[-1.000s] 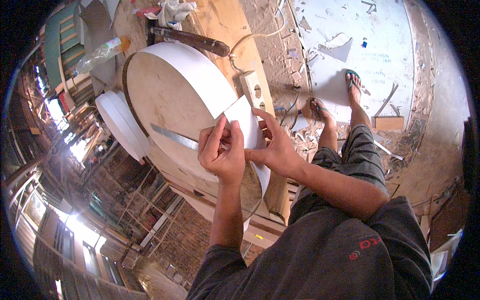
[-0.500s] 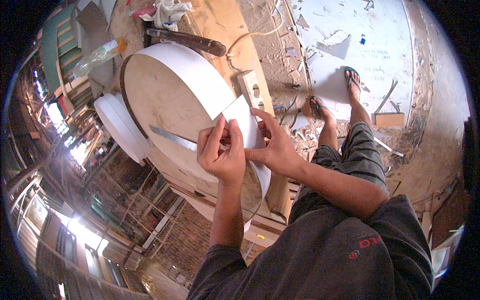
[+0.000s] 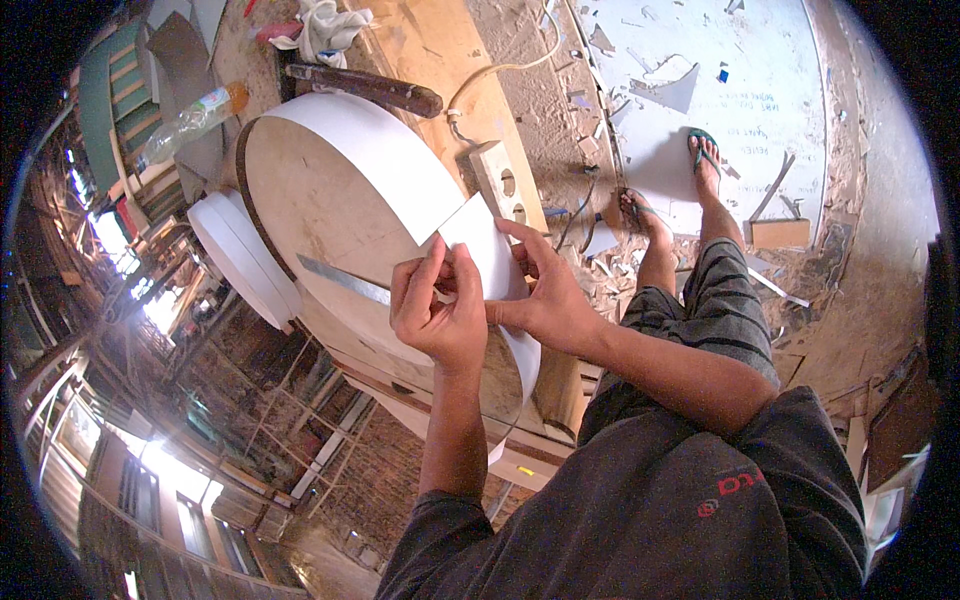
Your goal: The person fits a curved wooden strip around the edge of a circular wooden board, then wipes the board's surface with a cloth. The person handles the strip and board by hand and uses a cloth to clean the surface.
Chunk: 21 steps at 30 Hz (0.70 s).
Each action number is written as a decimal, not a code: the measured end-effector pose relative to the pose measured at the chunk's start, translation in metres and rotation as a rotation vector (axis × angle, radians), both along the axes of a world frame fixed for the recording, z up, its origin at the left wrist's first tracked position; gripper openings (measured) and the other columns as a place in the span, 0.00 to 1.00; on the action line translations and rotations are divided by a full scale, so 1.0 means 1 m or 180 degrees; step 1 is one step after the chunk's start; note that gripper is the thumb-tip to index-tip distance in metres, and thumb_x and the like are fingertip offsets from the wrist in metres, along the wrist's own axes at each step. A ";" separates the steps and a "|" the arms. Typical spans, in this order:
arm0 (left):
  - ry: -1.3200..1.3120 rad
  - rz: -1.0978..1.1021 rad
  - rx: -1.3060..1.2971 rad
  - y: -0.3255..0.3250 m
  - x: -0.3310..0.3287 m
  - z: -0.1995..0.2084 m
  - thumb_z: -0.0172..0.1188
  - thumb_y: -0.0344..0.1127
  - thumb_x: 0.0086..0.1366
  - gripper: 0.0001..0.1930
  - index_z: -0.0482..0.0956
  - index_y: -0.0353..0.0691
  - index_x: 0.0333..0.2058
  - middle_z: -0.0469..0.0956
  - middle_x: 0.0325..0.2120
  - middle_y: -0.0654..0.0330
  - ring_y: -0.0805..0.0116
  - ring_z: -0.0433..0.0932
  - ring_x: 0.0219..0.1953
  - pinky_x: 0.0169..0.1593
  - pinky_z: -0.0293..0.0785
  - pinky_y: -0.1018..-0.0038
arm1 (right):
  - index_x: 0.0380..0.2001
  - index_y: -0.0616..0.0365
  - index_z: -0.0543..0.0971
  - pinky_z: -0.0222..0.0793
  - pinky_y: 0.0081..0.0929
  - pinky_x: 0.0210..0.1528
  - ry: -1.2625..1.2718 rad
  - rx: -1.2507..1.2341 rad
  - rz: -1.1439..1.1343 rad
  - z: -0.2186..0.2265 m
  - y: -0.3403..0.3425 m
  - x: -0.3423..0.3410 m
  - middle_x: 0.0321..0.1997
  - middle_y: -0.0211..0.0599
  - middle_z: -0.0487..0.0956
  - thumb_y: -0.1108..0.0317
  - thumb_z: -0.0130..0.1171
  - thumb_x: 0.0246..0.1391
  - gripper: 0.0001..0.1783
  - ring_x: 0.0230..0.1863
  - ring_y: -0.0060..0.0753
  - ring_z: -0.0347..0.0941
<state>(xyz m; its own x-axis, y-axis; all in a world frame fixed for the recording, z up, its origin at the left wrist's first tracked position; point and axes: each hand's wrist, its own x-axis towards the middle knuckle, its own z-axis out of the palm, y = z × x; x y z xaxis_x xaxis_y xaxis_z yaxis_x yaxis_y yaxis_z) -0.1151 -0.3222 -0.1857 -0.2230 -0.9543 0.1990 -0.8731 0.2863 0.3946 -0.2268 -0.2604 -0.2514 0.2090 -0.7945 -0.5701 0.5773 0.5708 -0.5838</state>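
Observation:
A wide white strip curves around the rim of a round wooden piece lying on the bench. One end of it lifts into a loose white flap between my hands. My right hand grips this flap from the right, thumb below and fingers along its outer edge. My left hand is closed in a pinch, its fingertips at the flap's left edge. A flat metal ruler lies across the wooden piece, its near end hidden behind my left hand.
A dark-handled tool, a white cloth and a plastic bottle lie beyond the round piece. A socket block with a cable stands to its right. White ring-shaped pieces sit at the left. Scraps litter the floor.
Hands and strip keep almost the same pose. The view has shifted very slightly.

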 end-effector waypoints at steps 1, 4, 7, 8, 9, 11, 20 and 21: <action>0.0023 0.0025 0.0009 0.000 0.000 0.000 0.72 0.17 0.58 0.16 0.87 0.32 0.46 0.80 0.31 0.59 0.74 0.79 0.28 0.25 0.73 0.78 | 0.71 0.64 0.62 0.69 0.38 0.67 -0.0067 0.0027 -0.0029 0.001 -0.001 -0.001 0.64 0.57 0.76 0.64 0.84 0.38 0.58 0.65 0.46 0.73; 0.0044 0.0076 0.0026 0.001 0.000 0.000 0.71 0.17 0.58 0.16 0.87 0.33 0.46 0.81 0.30 0.59 0.75 0.79 0.28 0.25 0.71 0.78 | 0.71 0.64 0.62 0.68 0.38 0.68 -0.0068 0.0012 0.0018 0.002 -0.001 -0.003 0.64 0.58 0.76 0.64 0.84 0.38 0.59 0.66 0.46 0.72; 0.0027 0.0149 0.0065 0.001 -0.002 0.001 0.71 0.18 0.58 0.15 0.87 0.33 0.46 0.82 0.29 0.60 0.75 0.78 0.28 0.25 0.70 0.79 | 0.71 0.64 0.62 0.67 0.37 0.69 -0.0134 0.0098 0.0085 0.001 -0.001 -0.003 0.65 0.58 0.75 0.64 0.83 0.38 0.59 0.66 0.46 0.72; 0.0063 0.0219 0.0109 0.001 -0.002 0.001 0.71 0.18 0.59 0.15 0.87 0.34 0.45 0.82 0.29 0.61 0.76 0.78 0.28 0.25 0.70 0.79 | 0.71 0.64 0.62 0.67 0.37 0.69 -0.0142 0.0103 0.0080 0.002 -0.001 -0.004 0.65 0.58 0.75 0.65 0.83 0.38 0.58 0.67 0.46 0.72; 0.0098 0.0289 0.0153 0.002 -0.003 0.001 0.71 0.18 0.59 0.15 0.87 0.34 0.45 0.82 0.29 0.61 0.76 0.78 0.27 0.25 0.69 0.79 | 0.71 0.64 0.62 0.67 0.37 0.69 -0.0149 0.0109 0.0075 0.004 -0.002 -0.006 0.65 0.59 0.75 0.65 0.83 0.38 0.58 0.67 0.47 0.72; 0.0147 0.0351 0.0216 0.003 -0.002 0.002 0.71 0.18 0.59 0.14 0.87 0.34 0.45 0.83 0.29 0.61 0.76 0.78 0.27 0.25 0.70 0.79 | 0.71 0.65 0.62 0.66 0.38 0.70 -0.0131 0.0092 0.0073 0.004 -0.002 -0.006 0.66 0.59 0.74 0.65 0.83 0.38 0.58 0.67 0.47 0.71; 0.0335 0.0513 0.0313 0.004 -0.005 0.002 0.70 0.19 0.61 0.13 0.87 0.34 0.45 0.83 0.30 0.61 0.76 0.79 0.28 0.26 0.72 0.80 | 0.70 0.67 0.63 0.64 0.38 0.72 -0.0078 -0.0016 0.0080 0.001 -0.002 -0.006 0.67 0.59 0.73 0.62 0.86 0.35 0.61 0.70 0.48 0.69; 0.0346 0.0536 0.0335 0.004 -0.005 0.003 0.70 0.19 0.61 0.13 0.87 0.34 0.45 0.83 0.30 0.61 0.76 0.79 0.28 0.27 0.72 0.80 | 0.70 0.67 0.63 0.64 0.37 0.72 -0.0077 0.0007 0.0081 0.003 -0.003 -0.007 0.67 0.59 0.73 0.62 0.86 0.35 0.61 0.70 0.48 0.69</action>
<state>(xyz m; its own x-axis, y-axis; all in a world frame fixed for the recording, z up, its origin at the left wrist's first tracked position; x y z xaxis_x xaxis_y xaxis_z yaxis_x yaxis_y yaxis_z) -0.1198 -0.3184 -0.1832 -0.0413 -0.9930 0.1105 -0.8558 0.0922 0.5091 -0.2338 -0.2631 -0.2485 0.2429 -0.7876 -0.5663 0.5765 0.5867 -0.5687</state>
